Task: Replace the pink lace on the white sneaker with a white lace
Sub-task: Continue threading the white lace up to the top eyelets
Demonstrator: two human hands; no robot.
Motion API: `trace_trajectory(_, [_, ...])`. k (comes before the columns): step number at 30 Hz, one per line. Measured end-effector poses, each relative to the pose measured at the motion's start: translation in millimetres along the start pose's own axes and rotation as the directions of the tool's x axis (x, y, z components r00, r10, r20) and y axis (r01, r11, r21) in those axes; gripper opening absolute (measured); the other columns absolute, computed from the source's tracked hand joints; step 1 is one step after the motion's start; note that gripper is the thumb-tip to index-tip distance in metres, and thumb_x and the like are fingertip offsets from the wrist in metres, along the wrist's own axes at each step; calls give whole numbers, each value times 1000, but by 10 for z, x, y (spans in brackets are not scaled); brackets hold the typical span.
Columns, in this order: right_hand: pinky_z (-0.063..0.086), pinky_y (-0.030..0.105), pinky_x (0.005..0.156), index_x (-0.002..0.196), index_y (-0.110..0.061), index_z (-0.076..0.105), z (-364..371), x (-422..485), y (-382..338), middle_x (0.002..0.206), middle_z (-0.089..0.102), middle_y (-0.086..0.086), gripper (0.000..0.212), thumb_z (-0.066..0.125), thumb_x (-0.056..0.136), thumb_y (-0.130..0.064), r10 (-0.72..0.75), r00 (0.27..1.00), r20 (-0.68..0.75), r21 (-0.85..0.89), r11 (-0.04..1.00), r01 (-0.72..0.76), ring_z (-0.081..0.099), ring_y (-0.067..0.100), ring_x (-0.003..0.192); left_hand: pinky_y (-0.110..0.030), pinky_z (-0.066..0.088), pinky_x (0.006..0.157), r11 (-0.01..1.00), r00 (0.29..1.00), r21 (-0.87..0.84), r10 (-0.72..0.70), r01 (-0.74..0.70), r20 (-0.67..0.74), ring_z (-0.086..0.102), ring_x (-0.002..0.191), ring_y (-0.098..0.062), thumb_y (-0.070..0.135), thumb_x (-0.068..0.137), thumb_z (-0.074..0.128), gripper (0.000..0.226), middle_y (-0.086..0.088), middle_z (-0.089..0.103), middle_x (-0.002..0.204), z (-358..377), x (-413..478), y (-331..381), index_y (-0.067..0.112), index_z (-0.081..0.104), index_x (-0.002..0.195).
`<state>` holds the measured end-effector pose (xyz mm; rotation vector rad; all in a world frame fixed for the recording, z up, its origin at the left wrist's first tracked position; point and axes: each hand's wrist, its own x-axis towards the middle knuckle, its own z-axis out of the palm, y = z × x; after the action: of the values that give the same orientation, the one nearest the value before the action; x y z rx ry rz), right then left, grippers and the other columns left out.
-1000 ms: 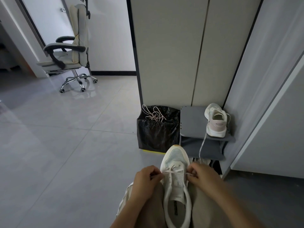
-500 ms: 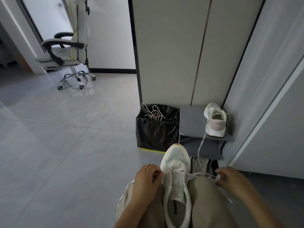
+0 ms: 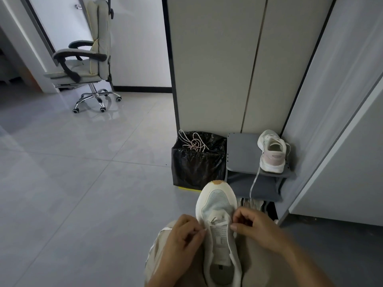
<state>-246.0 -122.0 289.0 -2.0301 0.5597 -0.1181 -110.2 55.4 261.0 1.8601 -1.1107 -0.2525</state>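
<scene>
Two hands: left hand (image 3: 182, 237) and right hand (image 3: 257, 228). Two sneakers in plain sight: lap sneaker (image 3: 217, 206) and rack sneaker (image 3: 272, 152). More shoes sit under the rack (image 3: 242, 152), too hidden to count. One pink lace (image 3: 193, 141). Two pale laces: white lace (image 3: 215, 222) and hanging lace (image 3: 253, 183). One bin (image 3: 198, 164), one rack, one chair (image 3: 87, 65).

Mint-toed (tan-tipped) white sneaker (image 3: 219, 204), white lace (image 3: 217, 223), pink-speckled lace (image 3: 193, 142), black bin bag (image 3: 196, 168), grey shelf (image 3: 242, 152).
</scene>
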Motion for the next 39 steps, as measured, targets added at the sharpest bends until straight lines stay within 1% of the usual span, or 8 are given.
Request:
trace_trajectory(6, [41, 17, 65, 71, -21, 56, 89, -15, 34, 66, 56, -7, 17, 65, 83, -14, 15, 997, -70, 1, 1000, -15, 49, -3, 62, -11, 44, 68, 998, 998, 42, -44, 42, 46, 58, 83, 1, 42, 84, 55, 4, 19, 60, 89, -1, 149, 95, 41, 51, 84])
trace_trajectory(11, [43, 22, 65, 68, -22, 55, 123, -32, 25, 64, 56, -7, 20, 63, 82, -11, 25, 990, -141, 12, 1000, -23, 50, 0, 61, -9, 44, 70, 974, 970, 121, 168, -191, 174, 57, 75, -4, 28, 84, 62, 13, 10, 55, 94, 44, 385, 170, 19, 66, 94])
trace_trajectory(17, [43, 15, 61, 69, -23, 55, 118, -40, 17, 62, 56, -9, 21, 64, 82, -11, 23, 989, -144, 10, 1000, -22, 50, -3, 60, -14, 43, 42, 647, 776, 431, 495, -629, 391, 53, 54, -6, 19, 66, 78, 13, 6, 57, 71, -24, 537, 264, 21, 66, 69])
trace_trajectory(21, [44, 18, 63, 71, -23, 56, 100, -65, 26, 64, 58, -12, 18, 63, 83, -12, 21, 990, -137, 10, 1000, -20, 51, -2, 61, -13, 42, 47, 713, 819, 422, 398, -560, 413, 56, 58, -6, 16, 56, 87, 25, 6, 58, 72, 19, 482, 235, 20, 69, 72])
trace_trajectory(24, [44, 16, 64, 72, -22, 55, 90, -101, 7, 66, 56, -8, 19, 62, 84, -11, 6, 991, -131, -7, 1000, -7, 51, -3, 63, -10, 40, 67, 955, 935, 212, 131, -208, 329, 55, 78, -3, 18, 84, 66, 4, 10, 55, 85, -19, 486, 259, 16, 68, 87])
trace_trajectory(27, [42, 13, 64, 74, -23, 54, 105, -126, -33, 68, 54, -9, 17, 61, 85, -13, -17, 994, -111, -85, 996, 7, 50, -5, 64, -8, 40, 72, 999, 902, 48, -37, 19, 429, 51, 75, 3, 12, 87, 61, 5, 13, 53, 83, -94, 555, 266, 16, 64, 85])
trace_trajectory(33, [40, 11, 62, 75, -26, 48, 155, -131, -111, 69, 51, -11, 18, 61, 87, -27, -25, 985, -170, -210, 978, -11, 49, -7, 63, -18, 40, 75, 979, 833, 177, -13, -103, 554, 48, 81, -7, 16, 92, 52, 16, 3, 52, 91, -112, 725, 349, 5, 63, 97])
trace_trajectory(39, [38, 13, 57, 80, -21, 49, 165, -138, -116, 69, 50, -10, 21, 64, 83, -35, -8, 982, -187, -274, 961, -44, 46, 0, 60, -13, 42, 76, 989, 890, 110, 42, -103, 455, 46, 78, 0, 11, 85, 63, 14, 16, 41, 90, -38, 570, 196, 12, 63, 99])
